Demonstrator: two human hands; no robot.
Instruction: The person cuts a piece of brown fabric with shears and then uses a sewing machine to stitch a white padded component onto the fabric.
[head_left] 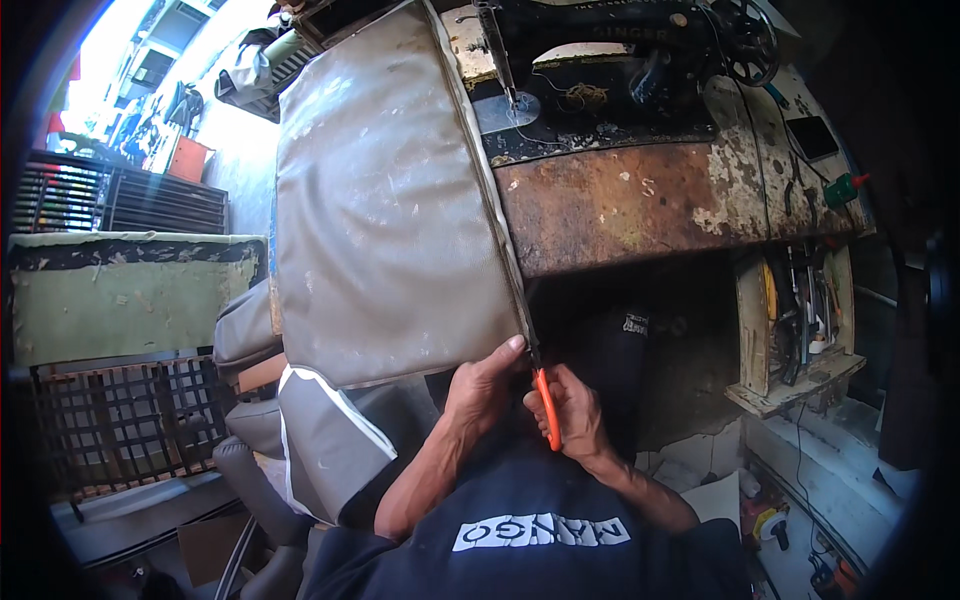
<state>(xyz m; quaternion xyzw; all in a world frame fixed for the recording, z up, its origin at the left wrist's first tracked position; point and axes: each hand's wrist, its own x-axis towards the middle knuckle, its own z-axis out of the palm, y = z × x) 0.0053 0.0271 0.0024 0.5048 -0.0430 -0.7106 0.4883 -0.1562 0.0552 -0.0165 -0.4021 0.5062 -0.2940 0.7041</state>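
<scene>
A large taupe leatherette cover (390,210) with a stitched seam lies over the left part of the sewing table and hangs toward me. My left hand (479,383) grips its near right corner, thumb on top and fingers hidden beneath. In my right hand (575,408) are scissors (547,405) with orange handles, their dark blades lying along the pale strip at the cover's right edge. Whether the blades are parted cannot be made out. Below the cover hangs another taupe piece (335,440) with white edging.
A black sewing machine (620,40) stands on the worn wooden table (610,205) at the far right. A tool drawer (800,320) juts out under the table's right end. To the left are a green padded panel (130,305) and a webbed frame (130,425).
</scene>
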